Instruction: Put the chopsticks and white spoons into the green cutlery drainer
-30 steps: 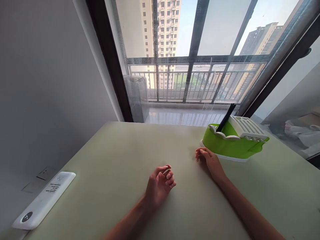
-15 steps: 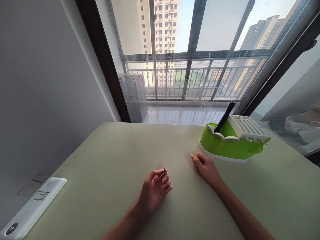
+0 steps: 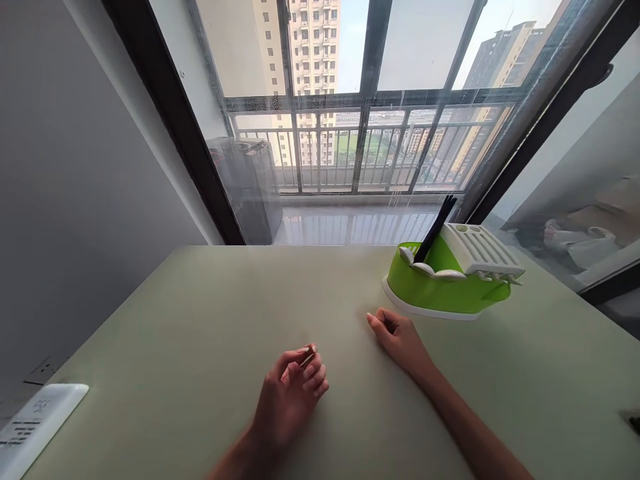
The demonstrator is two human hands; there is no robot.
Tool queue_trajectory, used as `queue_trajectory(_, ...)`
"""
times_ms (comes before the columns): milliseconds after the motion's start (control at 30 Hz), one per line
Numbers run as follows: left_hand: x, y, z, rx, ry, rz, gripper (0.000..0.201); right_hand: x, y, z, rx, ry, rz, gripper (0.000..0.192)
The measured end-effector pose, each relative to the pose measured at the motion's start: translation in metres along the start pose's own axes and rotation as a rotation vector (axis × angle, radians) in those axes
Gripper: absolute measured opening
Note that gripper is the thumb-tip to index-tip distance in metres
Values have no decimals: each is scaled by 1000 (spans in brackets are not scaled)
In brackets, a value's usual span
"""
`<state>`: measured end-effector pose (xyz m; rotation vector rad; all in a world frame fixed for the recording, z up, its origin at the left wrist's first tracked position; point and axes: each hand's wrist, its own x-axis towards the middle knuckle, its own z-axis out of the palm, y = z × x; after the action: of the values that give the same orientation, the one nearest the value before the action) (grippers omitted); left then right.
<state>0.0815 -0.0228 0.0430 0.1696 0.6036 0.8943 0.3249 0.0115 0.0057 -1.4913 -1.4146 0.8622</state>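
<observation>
My left hand (image 3: 291,390) rests on the pale green table (image 3: 190,320) near the front middle, palm turned inward. Its fingers are curled and the thumb tip meets the index finger; I see nothing in it. Further back and to the right, my right hand (image 3: 399,337) lies on its side on the table with loosely bent fingers, holding nothing. It is a short gap from the white base of a green plastic utensil holder (image 3: 440,292). The holder has a white slatted top (image 3: 480,250), white spoons along its rim, and black chopsticks (image 3: 434,230) sticking up.
A white flat device (image 3: 35,421) lies off the table's left edge, beside a wall socket (image 3: 44,369). A grey wall runs along the left. Behind the table stands a large window with a dark frame (image 3: 170,127); a balcony railing (image 3: 350,150) is outside.
The view has swung so everything sits further left and lower. My left hand's fingers have curled closer to the thumb. My right hand stays beside the green holder.
</observation>
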Motion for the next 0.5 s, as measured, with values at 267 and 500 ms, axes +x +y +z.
queue_trajectory(267,-3,2,1,-17,29,-17,13,1,-3,2,-21,20,-2,50)
queue_trajectory(500,-3,2,2,-19,36,-18,13,0,-5,0,-36,3,9,50)
